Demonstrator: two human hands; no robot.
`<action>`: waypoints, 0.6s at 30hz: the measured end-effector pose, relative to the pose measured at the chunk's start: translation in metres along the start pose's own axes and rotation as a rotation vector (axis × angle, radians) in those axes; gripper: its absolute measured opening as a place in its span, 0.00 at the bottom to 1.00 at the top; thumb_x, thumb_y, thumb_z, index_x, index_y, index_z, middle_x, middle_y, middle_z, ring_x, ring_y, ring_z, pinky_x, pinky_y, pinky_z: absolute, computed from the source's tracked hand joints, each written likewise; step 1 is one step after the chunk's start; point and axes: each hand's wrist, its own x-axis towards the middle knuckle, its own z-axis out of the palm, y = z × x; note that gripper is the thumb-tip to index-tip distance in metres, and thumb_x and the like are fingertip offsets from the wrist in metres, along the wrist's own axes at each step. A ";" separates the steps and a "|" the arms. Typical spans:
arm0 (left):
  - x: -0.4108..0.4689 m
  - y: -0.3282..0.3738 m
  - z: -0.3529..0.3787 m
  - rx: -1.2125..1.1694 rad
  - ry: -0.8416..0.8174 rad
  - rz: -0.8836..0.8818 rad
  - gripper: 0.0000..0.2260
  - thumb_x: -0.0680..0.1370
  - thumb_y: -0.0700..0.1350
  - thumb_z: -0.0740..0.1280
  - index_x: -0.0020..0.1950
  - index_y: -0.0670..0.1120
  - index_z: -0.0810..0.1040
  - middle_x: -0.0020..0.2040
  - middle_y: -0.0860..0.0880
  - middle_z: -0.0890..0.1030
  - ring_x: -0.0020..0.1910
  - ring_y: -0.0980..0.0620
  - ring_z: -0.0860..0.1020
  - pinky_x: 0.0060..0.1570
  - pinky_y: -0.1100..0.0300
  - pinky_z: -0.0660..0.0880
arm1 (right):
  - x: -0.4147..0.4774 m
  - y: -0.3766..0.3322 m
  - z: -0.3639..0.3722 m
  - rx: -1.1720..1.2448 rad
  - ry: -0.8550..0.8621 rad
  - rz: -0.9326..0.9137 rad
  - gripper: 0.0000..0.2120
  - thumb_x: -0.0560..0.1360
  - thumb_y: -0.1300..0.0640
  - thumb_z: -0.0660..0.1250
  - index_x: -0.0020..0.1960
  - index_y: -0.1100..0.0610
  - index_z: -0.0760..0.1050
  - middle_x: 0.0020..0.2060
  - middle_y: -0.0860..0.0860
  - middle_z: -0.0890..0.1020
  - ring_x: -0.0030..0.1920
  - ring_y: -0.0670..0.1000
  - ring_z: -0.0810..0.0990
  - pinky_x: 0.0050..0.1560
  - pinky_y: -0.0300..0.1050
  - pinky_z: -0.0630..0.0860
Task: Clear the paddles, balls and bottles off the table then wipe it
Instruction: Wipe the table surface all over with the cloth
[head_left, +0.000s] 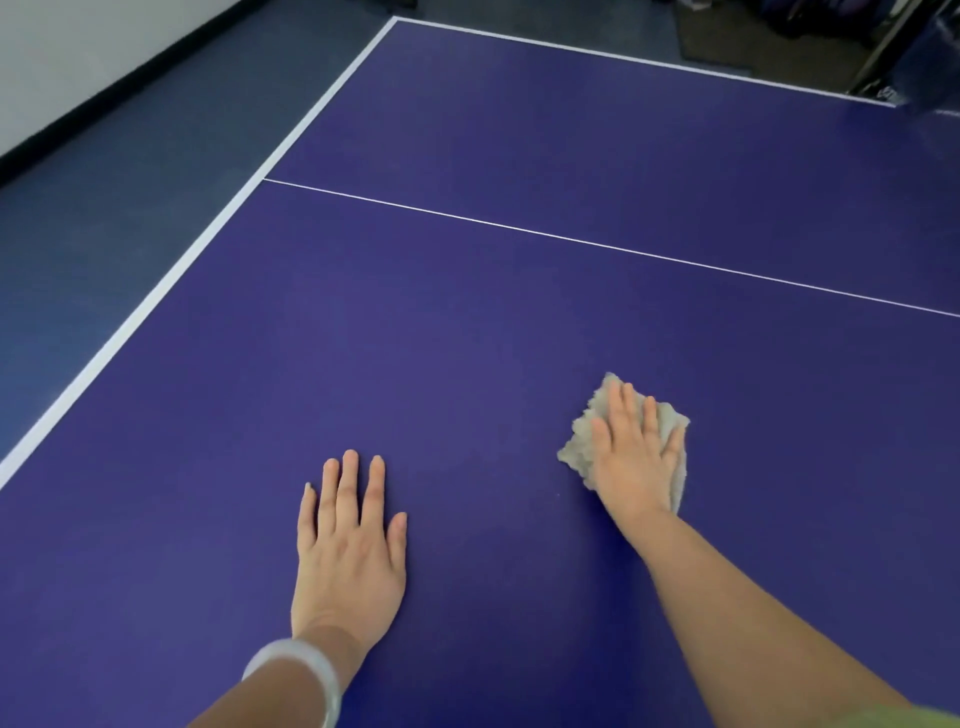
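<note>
Purple laminate fills the view: the top of a table-tennis bench (467, 338), seen from above by the person leaning over it. Nearest, well on the near side of the thin white line (571, 240) that crosses the bench, the left hand (348, 551) lies flat on the bare surface, its fingers (349, 488) straight and slightly spread, holding nothing. A pale band (311, 670) circles that wrist. A little closer to the line, the right hand (631, 457) presses a crumpled beige cloth (575, 444) onto the bench, fingers straight and close together on top of it, not curled round it. No paddles, balls or bottles show on either side of the line, so the clearing looks done and wiping is the step in hand. To do it well, I judge: press evenly with the flat palm, sweep in overlapping passes toward the line and past it, lean on the left hand for reach, and refold the cloth if it bunches. Beyond the line, the far half runs to a white border, with blue-grey floor (130, 182) past it.
</note>
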 end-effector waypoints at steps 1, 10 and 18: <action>0.000 0.000 0.000 0.004 -0.008 -0.006 0.29 0.81 0.56 0.42 0.78 0.44 0.59 0.78 0.42 0.60 0.78 0.43 0.56 0.76 0.44 0.53 | -0.003 -0.021 0.004 -0.038 -0.023 -0.100 0.26 0.83 0.47 0.42 0.80 0.46 0.40 0.79 0.43 0.47 0.78 0.49 0.41 0.76 0.58 0.34; 0.001 0.000 0.000 0.017 -0.019 -0.011 0.29 0.81 0.56 0.41 0.79 0.46 0.56 0.79 0.43 0.57 0.79 0.44 0.53 0.77 0.45 0.49 | -0.068 0.062 0.012 -0.309 0.040 -0.511 0.27 0.82 0.42 0.34 0.79 0.47 0.39 0.79 0.45 0.49 0.79 0.49 0.43 0.76 0.61 0.43; 0.002 -0.002 0.004 -0.007 -0.002 -0.019 0.30 0.80 0.58 0.39 0.80 0.47 0.54 0.80 0.45 0.54 0.79 0.46 0.49 0.77 0.47 0.46 | -0.059 -0.013 0.025 -0.122 0.045 0.155 0.27 0.82 0.44 0.37 0.79 0.49 0.35 0.79 0.48 0.41 0.78 0.56 0.38 0.69 0.76 0.38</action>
